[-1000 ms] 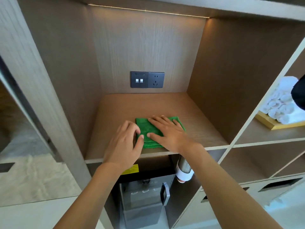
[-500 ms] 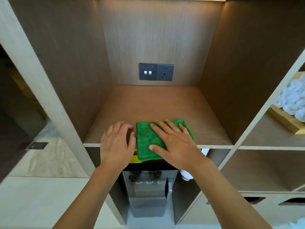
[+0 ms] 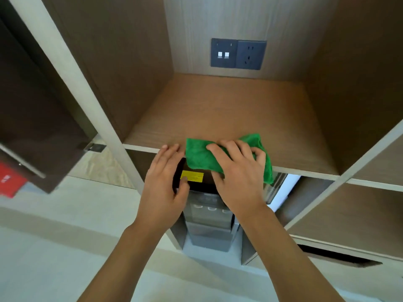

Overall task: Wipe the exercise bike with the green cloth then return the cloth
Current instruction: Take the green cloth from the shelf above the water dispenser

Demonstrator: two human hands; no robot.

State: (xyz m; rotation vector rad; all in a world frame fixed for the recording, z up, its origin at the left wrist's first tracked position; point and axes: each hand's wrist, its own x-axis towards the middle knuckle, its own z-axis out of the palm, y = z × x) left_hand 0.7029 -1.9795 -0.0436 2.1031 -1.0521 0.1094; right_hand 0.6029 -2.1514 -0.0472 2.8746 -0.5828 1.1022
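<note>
The cloth (image 3: pixel 202 156) is bright green and plain. The shelf (image 3: pixel 229 114) is warm brown with fine wood grain, its front edge pale beige; the side walls are darker brown. The socket plate (image 3: pixel 238 54) is dark blue-grey with two small white squares. A yellow label (image 3: pixel 193 176) sits on the black-topped grey dispenser (image 3: pixel 207 216). The floor (image 3: pixel 54 236) is pale off-white. A red item (image 3: pixel 9 182) shows at far left.

Wall socket (image 3: pixel 238 54) above wooden shelf (image 3: pixel 218 114); water dispenser (image 3: pixel 207 216) below.
</note>
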